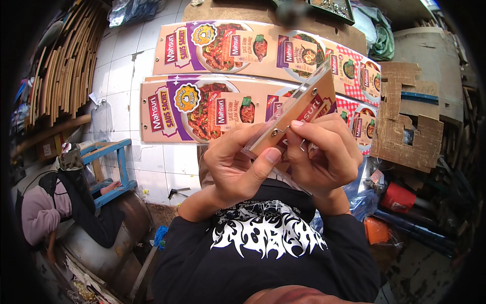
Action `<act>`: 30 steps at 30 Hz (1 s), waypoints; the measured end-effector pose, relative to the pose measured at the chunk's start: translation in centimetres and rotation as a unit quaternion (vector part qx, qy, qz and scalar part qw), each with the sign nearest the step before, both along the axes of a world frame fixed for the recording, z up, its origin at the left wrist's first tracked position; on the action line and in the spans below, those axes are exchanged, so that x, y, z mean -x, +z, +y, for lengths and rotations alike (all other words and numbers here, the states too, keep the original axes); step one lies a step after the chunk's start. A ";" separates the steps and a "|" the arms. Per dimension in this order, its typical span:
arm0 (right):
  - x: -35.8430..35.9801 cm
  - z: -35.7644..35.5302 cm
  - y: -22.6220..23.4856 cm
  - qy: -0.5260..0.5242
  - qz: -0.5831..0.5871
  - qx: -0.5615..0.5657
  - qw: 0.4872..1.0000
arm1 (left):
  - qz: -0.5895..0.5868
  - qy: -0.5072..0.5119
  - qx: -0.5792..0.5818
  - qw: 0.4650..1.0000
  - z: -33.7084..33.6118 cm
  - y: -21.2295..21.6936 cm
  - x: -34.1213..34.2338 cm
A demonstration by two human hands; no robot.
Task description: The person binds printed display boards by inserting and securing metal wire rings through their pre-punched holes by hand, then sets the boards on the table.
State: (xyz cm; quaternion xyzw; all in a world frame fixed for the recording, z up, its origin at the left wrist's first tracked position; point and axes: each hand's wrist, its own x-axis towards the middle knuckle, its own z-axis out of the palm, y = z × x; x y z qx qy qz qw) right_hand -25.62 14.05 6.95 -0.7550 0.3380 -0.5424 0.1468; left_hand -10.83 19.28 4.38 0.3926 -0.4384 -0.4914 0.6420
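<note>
A printed sign panel with a glossy clear cover stands tilted on edge in front of my chest. My left hand is closed on its lower end, the thumb on the printed face. A metal eyelet sits near that end, and another eyelet shows higher up. Bent metal wire is pinched in the fingers of my right hand, with one end at the lower eyelet. Beyond my hands, similar printed panels lie in two groups, a far one and a nearer one.
Cut-out brown cardboard lies to the right of the panels. At the back is a dark tray of small metal parts. Thin boards are stacked at the left. Below them stand a blue frame and another person's sleeve.
</note>
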 end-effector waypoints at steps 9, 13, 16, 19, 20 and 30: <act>-0.2 0.0 0.5 -0.010 0.023 0.001 1.000 | 0.023 0.008 0.018 1.000 0.0 0.2 0.3; -0.4 0.0 0.5 -0.007 0.023 0.004 1.000 | 0.009 -0.006 0.029 1.000 0.0 0.0 0.0; -0.4 0.1 0.2 -0.004 0.000 -0.002 1.000 | 0.021 -0.003 0.023 1.000 -0.1 0.3 0.2; -0.3 0.1 0.1 -0.009 -0.015 -0.009 1.000 | -0.014 -0.004 0.034 0.999 0.0 -0.1 -0.1; -0.2 0.2 0.1 -0.013 -0.013 -0.011 1.000 | -0.014 -0.004 0.034 0.999 0.0 -0.1 -0.1; -0.5 0.2 0.5 -0.010 0.012 -0.004 1.000 | 0.015 -0.006 0.015 1.000 0.1 0.0 0.1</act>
